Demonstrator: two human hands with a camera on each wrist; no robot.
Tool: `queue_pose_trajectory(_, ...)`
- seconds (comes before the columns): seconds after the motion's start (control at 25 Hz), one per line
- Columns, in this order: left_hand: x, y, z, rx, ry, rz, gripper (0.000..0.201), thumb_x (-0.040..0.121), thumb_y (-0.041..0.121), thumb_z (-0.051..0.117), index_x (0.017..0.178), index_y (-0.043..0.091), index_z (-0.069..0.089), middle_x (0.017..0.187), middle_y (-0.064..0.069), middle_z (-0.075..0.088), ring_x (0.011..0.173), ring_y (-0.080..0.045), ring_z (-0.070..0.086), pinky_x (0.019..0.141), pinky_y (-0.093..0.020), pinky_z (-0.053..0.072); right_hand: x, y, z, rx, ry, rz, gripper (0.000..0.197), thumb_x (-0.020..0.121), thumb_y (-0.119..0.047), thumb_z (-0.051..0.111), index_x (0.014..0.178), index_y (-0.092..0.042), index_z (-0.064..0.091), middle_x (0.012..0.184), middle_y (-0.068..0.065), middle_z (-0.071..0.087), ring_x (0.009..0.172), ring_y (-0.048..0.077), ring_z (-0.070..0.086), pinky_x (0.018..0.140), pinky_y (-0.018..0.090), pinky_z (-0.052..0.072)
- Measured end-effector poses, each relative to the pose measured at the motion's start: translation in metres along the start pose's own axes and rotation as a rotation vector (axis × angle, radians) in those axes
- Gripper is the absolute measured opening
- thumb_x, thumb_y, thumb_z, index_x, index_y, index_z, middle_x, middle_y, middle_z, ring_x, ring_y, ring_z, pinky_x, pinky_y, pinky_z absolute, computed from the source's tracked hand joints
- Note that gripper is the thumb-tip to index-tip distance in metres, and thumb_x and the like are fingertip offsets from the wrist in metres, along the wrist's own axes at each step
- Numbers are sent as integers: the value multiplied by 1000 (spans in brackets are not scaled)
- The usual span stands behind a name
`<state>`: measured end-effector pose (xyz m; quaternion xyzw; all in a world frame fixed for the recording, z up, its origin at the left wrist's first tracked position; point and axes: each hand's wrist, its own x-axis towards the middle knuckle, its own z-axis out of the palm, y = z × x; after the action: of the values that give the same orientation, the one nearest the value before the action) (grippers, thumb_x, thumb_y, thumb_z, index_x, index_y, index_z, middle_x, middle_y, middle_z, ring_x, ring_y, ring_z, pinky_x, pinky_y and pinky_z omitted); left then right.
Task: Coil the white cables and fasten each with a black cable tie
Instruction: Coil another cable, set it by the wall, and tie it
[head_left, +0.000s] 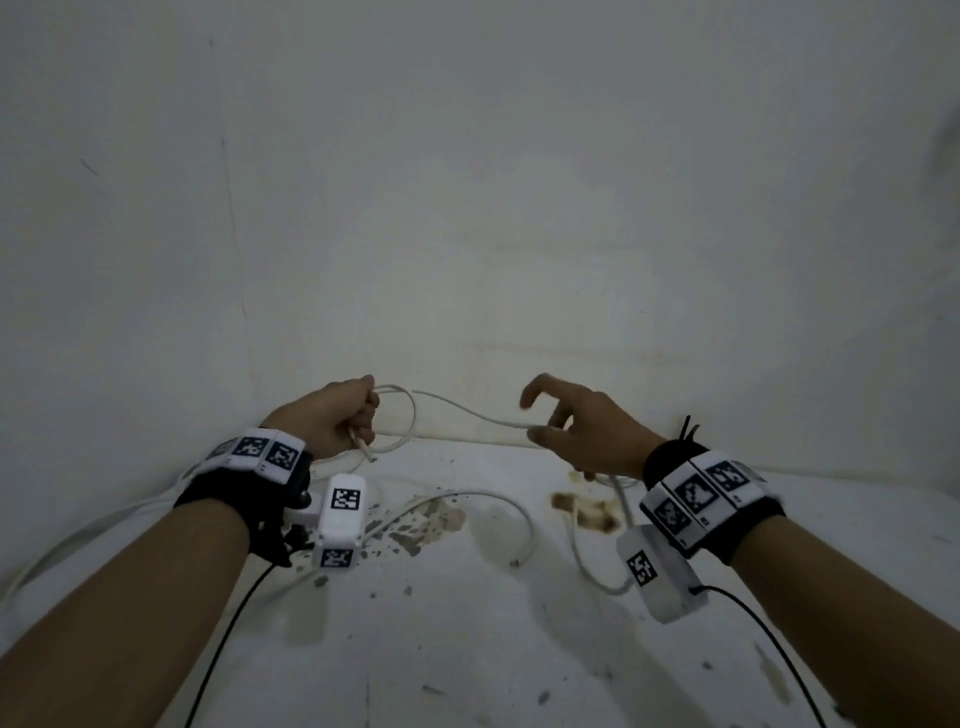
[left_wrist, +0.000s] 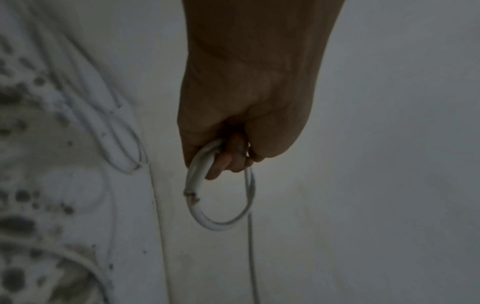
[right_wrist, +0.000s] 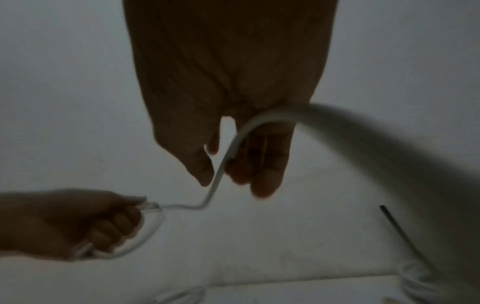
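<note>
My left hand (head_left: 340, 415) grips a small loop of white cable (head_left: 412, 415), and the cut end (head_left: 365, 451) pokes out below the fist. In the left wrist view the loop (left_wrist: 221, 224) hangs from the curled fingers (left_wrist: 226, 162). From there the cable (head_left: 467, 410) spans to my right hand (head_left: 540, 421). It passes between the thumb and the loosely curled fingers, then drops to the table. The right wrist view shows this cable (right_wrist: 219, 179) crossing the palm. Black cable tie ends (head_left: 688, 428) stick up behind my right wrist.
More loose white cables (head_left: 501, 501) lie on the stained white table (head_left: 467, 649), some at the far left (head_left: 104, 525). A brown stain (head_left: 587, 512) marks the table under my right hand. A white wall stands close behind. A white coil (right_wrist: 415, 281) with a black tie (right_wrist: 397, 224) lies right.
</note>
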<state>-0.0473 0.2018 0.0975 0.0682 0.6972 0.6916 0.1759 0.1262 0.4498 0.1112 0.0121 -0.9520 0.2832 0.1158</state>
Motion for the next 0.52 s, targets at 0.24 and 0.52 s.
queue_pose_trajectory(0.24, -3, 9, -5, -459, -92, -77, 32, 101, 12, 22, 73, 16, 38, 45, 5, 27, 33, -9, 24, 52, -23, 27, -31, -35, 0, 31, -351, -96, 28, 95, -7, 52, 114, -22, 65, 97, 2, 71, 75, 18, 71, 76, 35, 60)
queue_pose_trajectory(0.52, 0, 5, 10, -498, -111, -39, 34, 101, 15, 23, 72, 14, 41, 48, 4, 34, 34, -10, 31, 58, -24, 29, -17, -11, 45, -445, -29, -135, 53, 81, 4, 59, 127, -22, 57, 125, 3, 45, 116, 22, 45, 87, 37, 48)
